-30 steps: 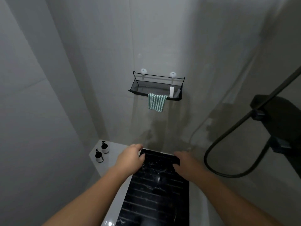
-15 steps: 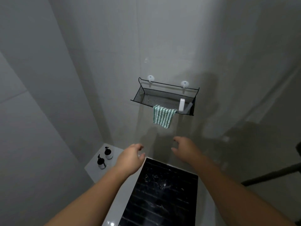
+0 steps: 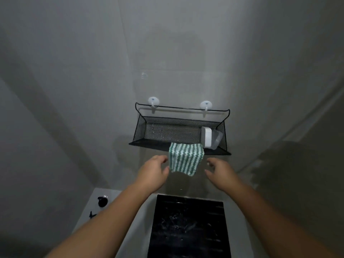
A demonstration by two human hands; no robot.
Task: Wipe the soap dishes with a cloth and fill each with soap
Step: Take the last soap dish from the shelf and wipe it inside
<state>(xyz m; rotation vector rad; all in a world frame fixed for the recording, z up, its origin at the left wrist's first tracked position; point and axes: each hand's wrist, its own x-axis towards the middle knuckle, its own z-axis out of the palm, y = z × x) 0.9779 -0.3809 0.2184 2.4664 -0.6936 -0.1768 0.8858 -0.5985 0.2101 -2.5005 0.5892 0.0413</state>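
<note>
- My left hand (image 3: pixel 154 172) and right hand (image 3: pixel 220 172) are raised side by side and apart, one on each side of the cloth (image 3: pixel 186 158). Fingers are loosely curled and neither hand holds anything.
- My left fingertips are just beside the cloth's left edge; contact cannot be confirmed. My right hand stands clear of the right edge.
- Change noted: half a second ago both hands were lower, just above the far edge of the black slatted panel (image 3: pixel 188 229). A second ago they rested on that edge. They are now level with the cloth.
- The cloth is green-and-white striped and folded. It hangs over the front rim of the black mesh basket (image 3: pixel 141 127), right of centre.
- Inside the basket, at its right end, a white container (image 3: pixel 207 136) stands upright. A clear container (image 3: pixel 217 139) leans just beside it.
- The basket hangs from two white hooks (image 3: pixel 153 100) on the grey tiled wall (image 3: pixel 74 71).
- Below left, a white ledge (image 3: pixel 96 194) carries two small dark-capped bottles (image 3: pixel 102 201), partly hidden by my left forearm.
- Lighting is dim.
</note>
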